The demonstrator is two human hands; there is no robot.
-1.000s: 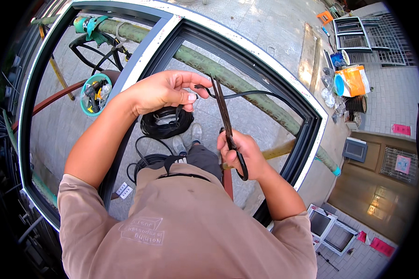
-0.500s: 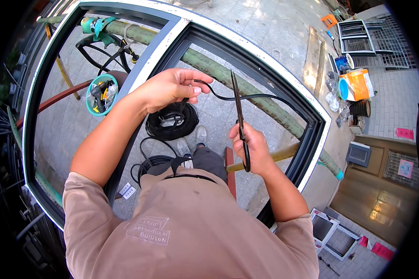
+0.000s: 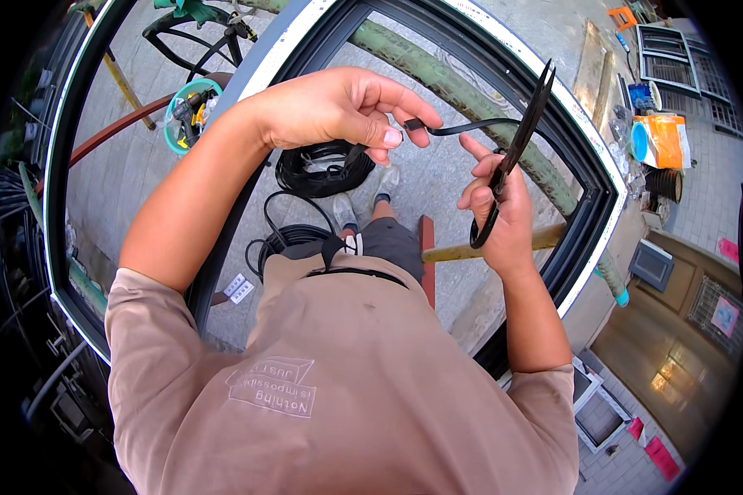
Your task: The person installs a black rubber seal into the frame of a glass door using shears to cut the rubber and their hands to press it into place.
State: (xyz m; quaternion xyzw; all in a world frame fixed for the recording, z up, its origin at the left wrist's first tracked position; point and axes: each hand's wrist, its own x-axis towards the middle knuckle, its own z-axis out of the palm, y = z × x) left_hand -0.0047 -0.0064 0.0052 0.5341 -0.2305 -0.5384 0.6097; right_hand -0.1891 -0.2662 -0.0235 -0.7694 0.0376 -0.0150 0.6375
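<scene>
My left hand (image 3: 359,115) is above the window frame's opening, its fingers curled around a black rubber strip. A dark length of this strip shows below the thumb; the palm hides the rest. A blunt end of black rubber strip (image 3: 479,125) lies against my left fingertips. From there the strip runs right, behind the scissors, toward the frame's inner edge. In my right hand (image 3: 508,210) are dark scissors (image 3: 524,128), blades pointing up and nearly together. My right index finger reaches out toward the strip. Beneath both hands is the white-and-dark window frame (image 3: 607,169).
Green pipes (image 3: 425,62) and a yellow bar (image 3: 462,252) run beneath the frame. Coils of black strip (image 3: 330,177) lie on the floor by my feet. A teal bucket of tools (image 3: 171,124) stands left; an orange-and-white bag (image 3: 673,140) lies far right.
Both hands have moved up and to the right, the scissors going with my right hand. The strip's end has shifted right along my left fingers. My right index finger has stretched out.
</scene>
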